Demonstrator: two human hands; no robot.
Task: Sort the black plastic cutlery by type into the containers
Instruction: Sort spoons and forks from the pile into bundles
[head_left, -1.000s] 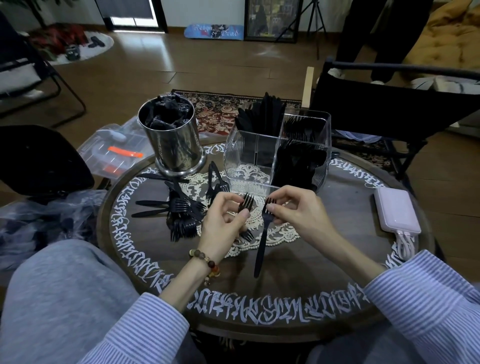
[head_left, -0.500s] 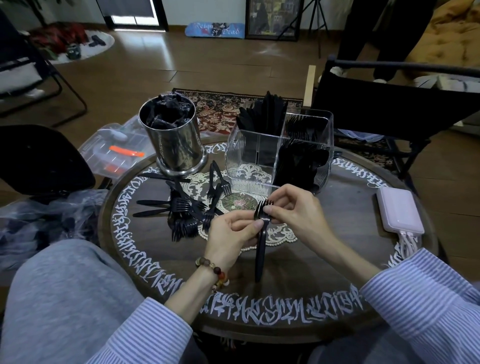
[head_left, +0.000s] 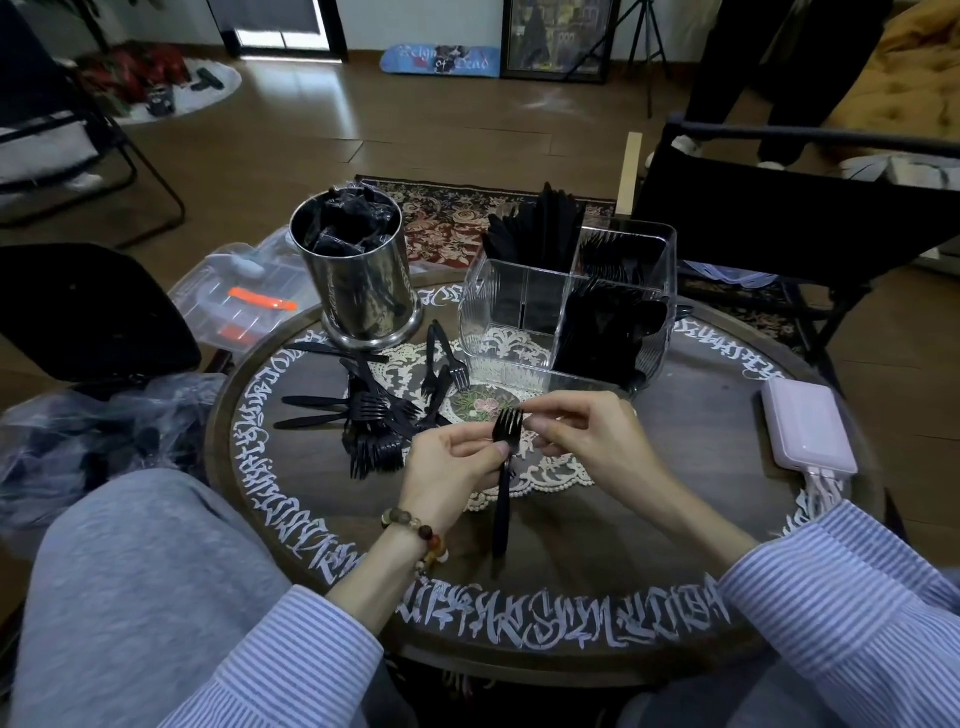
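Pinching a black plastic fork (head_left: 503, 467) at its neck, the left hand (head_left: 452, 465) holds it upright above the round table (head_left: 649, 530), tines up. The right hand (head_left: 592, 441) grips the tines between thumb and fingertips. Loose forks (head_left: 371, 423) lie left of the hands; the clear divided container (head_left: 569, 317) and steel canister (head_left: 358, 275) stand behind.

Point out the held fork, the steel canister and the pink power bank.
Fork (head_left: 503, 483), head view, on its handle just below the fingers.
Steel canister (head_left: 363, 291), head view, on its shiny front wall.
Power bank (head_left: 805, 423), head view, on its flat top face.
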